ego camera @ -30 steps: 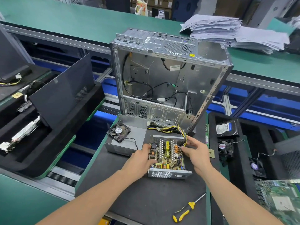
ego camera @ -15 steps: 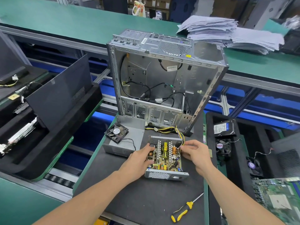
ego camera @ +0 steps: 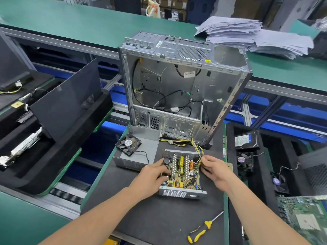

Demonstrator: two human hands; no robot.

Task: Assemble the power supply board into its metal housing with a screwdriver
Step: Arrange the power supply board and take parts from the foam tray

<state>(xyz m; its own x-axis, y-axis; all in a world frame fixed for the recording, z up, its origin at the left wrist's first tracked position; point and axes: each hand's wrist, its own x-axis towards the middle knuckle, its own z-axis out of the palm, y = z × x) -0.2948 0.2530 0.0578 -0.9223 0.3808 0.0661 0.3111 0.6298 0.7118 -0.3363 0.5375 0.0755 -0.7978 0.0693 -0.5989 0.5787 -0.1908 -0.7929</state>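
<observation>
Power supply board (ego camera: 184, 172) sits inside its open metal housing (ego camera: 178, 193), component side up, on the dark table (ego camera: 159, 218) right in front of me. My left hand (ego camera: 152, 175) has its fingers curled over the board's left edge, by the big black capacitor. My right hand (ego camera: 215, 169) is curled round the right edge, where the yellow and black wires (ego camera: 196, 145) come out. From this angle its fingertips seem to pinch the board, though they may be on the wires too.

The screwdriver (ego camera: 201, 230), yellow and black in the handle, lies on the table near me to the right, well apart from both hands. Left of the housing a black fan (ego camera: 128, 144) rests on a grey metal cover (ego camera: 139, 156). Behind them an open computer case (ego camera: 177, 89) stands upright, with loose cables inside it. Beyond it, a stack of papers (ego camera: 247, 36) lies on the green bench.
</observation>
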